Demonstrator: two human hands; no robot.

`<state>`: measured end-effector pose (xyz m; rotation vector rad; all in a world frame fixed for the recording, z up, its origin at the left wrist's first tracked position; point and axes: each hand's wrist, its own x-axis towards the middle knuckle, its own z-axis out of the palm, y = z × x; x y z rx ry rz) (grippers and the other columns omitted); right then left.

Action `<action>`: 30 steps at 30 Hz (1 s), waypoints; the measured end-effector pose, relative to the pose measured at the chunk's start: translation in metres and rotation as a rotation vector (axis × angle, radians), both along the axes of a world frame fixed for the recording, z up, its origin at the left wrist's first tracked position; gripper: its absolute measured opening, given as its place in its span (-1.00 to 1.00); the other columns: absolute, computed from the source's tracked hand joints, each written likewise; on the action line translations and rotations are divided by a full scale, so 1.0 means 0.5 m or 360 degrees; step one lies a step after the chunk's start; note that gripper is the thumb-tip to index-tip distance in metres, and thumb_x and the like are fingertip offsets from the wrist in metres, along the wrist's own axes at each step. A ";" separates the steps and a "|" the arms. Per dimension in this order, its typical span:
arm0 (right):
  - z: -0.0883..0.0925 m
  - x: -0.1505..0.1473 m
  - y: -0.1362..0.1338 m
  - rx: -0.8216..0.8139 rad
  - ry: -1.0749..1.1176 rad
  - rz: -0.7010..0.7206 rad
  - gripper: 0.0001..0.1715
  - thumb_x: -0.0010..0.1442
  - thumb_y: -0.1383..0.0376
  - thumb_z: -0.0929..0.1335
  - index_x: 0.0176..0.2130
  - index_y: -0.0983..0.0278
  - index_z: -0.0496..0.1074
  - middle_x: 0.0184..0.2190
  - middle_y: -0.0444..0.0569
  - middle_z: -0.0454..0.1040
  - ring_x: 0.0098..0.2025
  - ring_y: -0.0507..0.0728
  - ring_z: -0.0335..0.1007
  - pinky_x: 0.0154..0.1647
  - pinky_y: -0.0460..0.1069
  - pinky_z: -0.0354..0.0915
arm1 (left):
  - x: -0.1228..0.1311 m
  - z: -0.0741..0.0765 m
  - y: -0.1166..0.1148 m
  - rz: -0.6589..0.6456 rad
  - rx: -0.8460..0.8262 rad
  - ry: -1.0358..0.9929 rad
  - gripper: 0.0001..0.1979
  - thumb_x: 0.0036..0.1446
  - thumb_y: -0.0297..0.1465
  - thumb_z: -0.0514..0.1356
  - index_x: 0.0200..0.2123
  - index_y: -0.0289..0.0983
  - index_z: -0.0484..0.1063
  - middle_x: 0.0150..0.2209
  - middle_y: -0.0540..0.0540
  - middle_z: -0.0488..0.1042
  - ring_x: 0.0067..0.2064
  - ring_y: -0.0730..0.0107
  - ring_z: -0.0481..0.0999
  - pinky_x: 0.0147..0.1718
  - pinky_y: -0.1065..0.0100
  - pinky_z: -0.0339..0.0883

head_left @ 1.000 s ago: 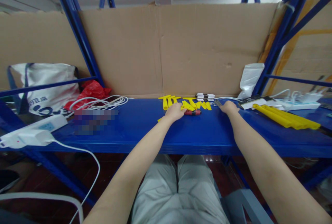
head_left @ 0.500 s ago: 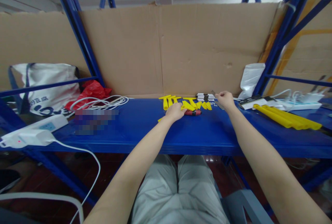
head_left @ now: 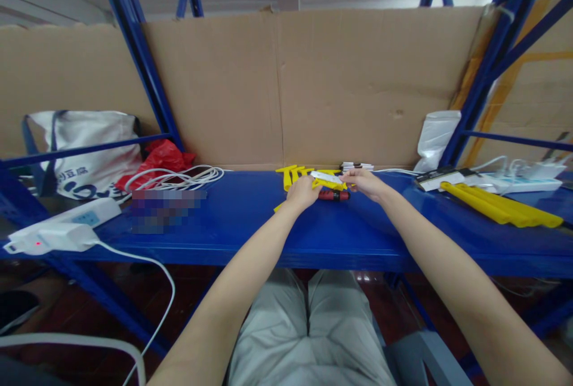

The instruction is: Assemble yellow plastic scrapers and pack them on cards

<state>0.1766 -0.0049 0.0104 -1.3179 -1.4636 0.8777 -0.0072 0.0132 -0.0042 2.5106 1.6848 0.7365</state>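
My left hand [head_left: 303, 193] is closed on a yellow plastic piece [head_left: 330, 184] above the middle of the blue shelf. My right hand [head_left: 367, 184] has come close from the right, its fingers pinched at the end of a pale flat strip [head_left: 326, 177]. That strip lies along the top of the yellow piece; its exact kind is too small to make out. Just below both hands lies a red and black tool handle [head_left: 335, 195]. Behind the left hand are several yellow tube-like pieces [head_left: 287, 178]. A small stack of white and black items [head_left: 358, 166] sits behind the right hand.
Long yellow tubes [head_left: 501, 204] lie at the right, near a white power strip [head_left: 526, 183]. Coiled white cable [head_left: 188, 177], a red plastic bag [head_left: 162, 162] and another power strip [head_left: 67, 222] are at the left. A cardboard sheet [head_left: 349, 87] stands behind the shelf [head_left: 250, 225].
My right hand has moved left from beside the white and black stack to the yellow piece. The pale strip now shows over that piece. My left hand keeps its hold, almost still.
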 end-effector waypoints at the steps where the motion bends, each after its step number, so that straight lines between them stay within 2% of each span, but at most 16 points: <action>1: 0.000 -0.002 -0.001 -0.0010 -0.0043 -0.0013 -0.73 0.02 0.37 0.39 -0.61 0.31 0.26 -0.75 -0.22 0.17 -0.67 -0.09 0.00 -0.64 -0.14 -0.07 | 0.000 0.000 0.000 0.0004 0.0003 0.0007 -0.62 0.19 -0.24 0.05 -0.01 -0.30 0.41 0.01 -0.19 0.45 0.00 0.20 0.43 -0.01 0.28 0.26; 5: 0.006 -0.011 -0.010 -0.0045 -0.0200 -0.0079 -0.73 0.05 0.43 0.34 -0.62 0.31 0.26 -0.78 -0.24 0.14 -0.69 -0.10 -0.03 -0.63 -0.13 -0.08 | 0.000 0.003 -0.004 0.0030 0.0016 0.0013 -0.62 0.19 -0.24 0.07 -0.01 -0.31 0.41 0.02 -0.20 0.44 0.02 0.19 0.41 -0.01 0.26 0.26; 10: 0.011 -0.025 -0.022 -0.0023 -0.0305 -0.0160 -0.75 0.06 0.41 0.35 -0.60 0.31 0.28 -0.79 -0.26 0.15 -0.70 -0.10 -0.02 -0.62 -0.13 -0.08 | 0.000 0.006 -0.010 0.0054 0.0024 0.0019 -0.64 0.19 -0.24 0.08 -0.03 -0.30 0.41 0.00 -0.20 0.45 0.01 0.17 0.41 -0.03 0.24 0.27; 26: 0.007 -0.043 -0.025 -0.0103 -0.0297 -0.0189 -0.72 0.11 0.43 0.30 -0.59 0.30 0.23 -0.82 -0.28 0.08 -0.73 -0.11 -0.05 -0.68 -0.16 -0.09 | 0.001 0.002 -0.004 0.0020 0.0053 -0.0003 -0.67 0.19 -0.25 0.08 -0.07 -0.30 0.42 -0.02 -0.20 0.45 0.02 0.17 0.41 -0.02 0.23 0.26; 30: 0.009 -0.045 -0.028 -0.0130 -0.0298 -0.0186 -0.73 0.11 0.42 0.31 -0.59 0.31 0.22 -0.82 -0.29 0.07 -0.73 -0.12 -0.07 -0.68 -0.17 -0.11 | 0.001 0.000 -0.004 -0.0011 0.0075 -0.0033 -0.67 0.20 -0.27 0.08 -0.03 -0.30 0.39 0.01 -0.20 0.43 0.04 0.17 0.39 -0.01 0.25 0.25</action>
